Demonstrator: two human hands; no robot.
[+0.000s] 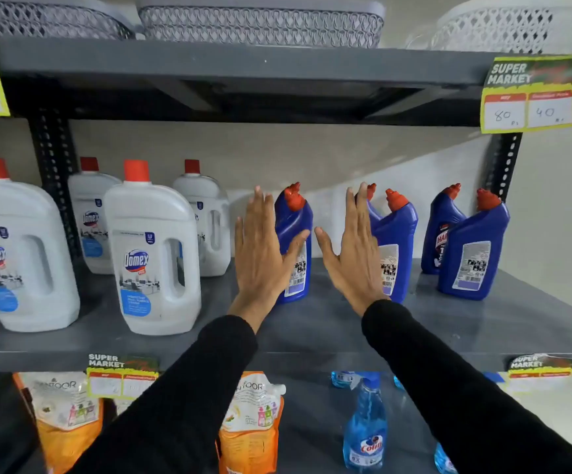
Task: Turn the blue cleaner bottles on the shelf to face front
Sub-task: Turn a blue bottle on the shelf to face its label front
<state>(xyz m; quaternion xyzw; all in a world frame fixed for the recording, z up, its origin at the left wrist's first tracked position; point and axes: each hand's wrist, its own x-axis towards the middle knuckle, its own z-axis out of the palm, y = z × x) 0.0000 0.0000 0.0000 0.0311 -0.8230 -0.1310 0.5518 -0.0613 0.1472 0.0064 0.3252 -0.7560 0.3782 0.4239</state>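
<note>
my left hand (260, 254) and right hand (354, 258) are spread flat, gripping nothing, before blue bottles (294, 248) with red caps, barcode labels outward, mid-shelf (329, 323).

Blue bottles (475, 248) with red caps (487, 199), white jugs (154, 254), grey shelf (311, 330), black sleeves (182, 398)

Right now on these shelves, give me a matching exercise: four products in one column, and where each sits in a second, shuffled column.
Products:
1. Domex jug
2. blue cleaner bottle
3. Colin spray bottle
4. grey basket

Places:
A. top shelf
B. lower shelf, below the right arm
C. middle shelf, left of both hands
D. middle shelf, far right

Pairs: 1-C, 2-D, 3-B, 4-A
</note>
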